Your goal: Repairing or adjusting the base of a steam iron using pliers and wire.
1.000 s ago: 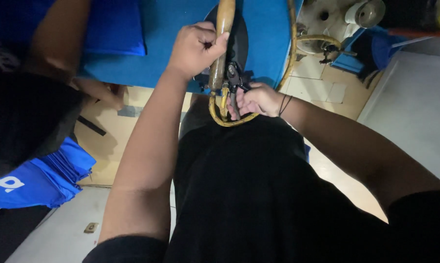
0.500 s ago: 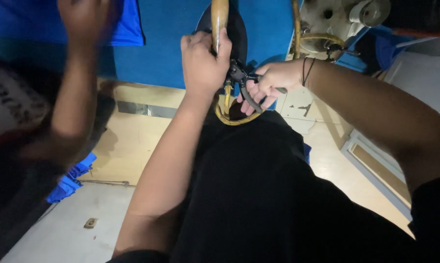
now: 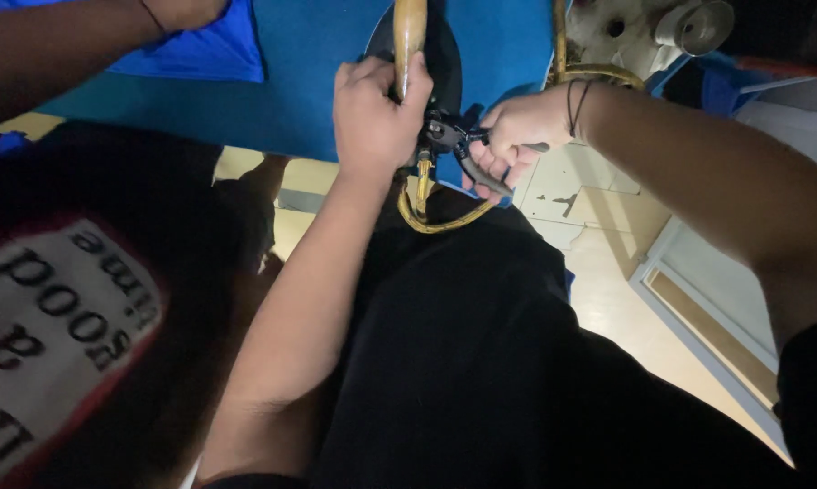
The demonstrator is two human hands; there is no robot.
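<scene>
Nearest the camera is the person's own lap in black clothing [image 3: 481, 362], both forearms reaching forward over it. At the left, another person in a dark shirt with a pale printed panel [image 3: 55, 326] leans in close, and that person's arm [image 3: 73, 45] stretches across the top left above a piece of blue cloth [image 3: 218, 50].

Further out, the left hand [image 3: 372, 118] is closed around the wooden handle [image 3: 409, 36] of a dark flat iron [image 3: 444, 54] — fingers wrapped over, thumb against the wood. The iron rests on a blue padded surface [image 3: 291, 100] right at its near edge. A yellowish braided cord [image 3: 435, 222] loops down from the rear of the iron, hanging just over the lap.

The right hand [image 3: 517, 136], with a thin dark band on the wrist, grips a pair of pliers [image 3: 467, 149] — its fingers squeezed round the handles, the tool's head at the iron's rear end where the cord enters. Beyond lie a pale tiled floor [image 3: 598, 235] and whitish machinery [image 3: 644, 23] at the top right.
</scene>
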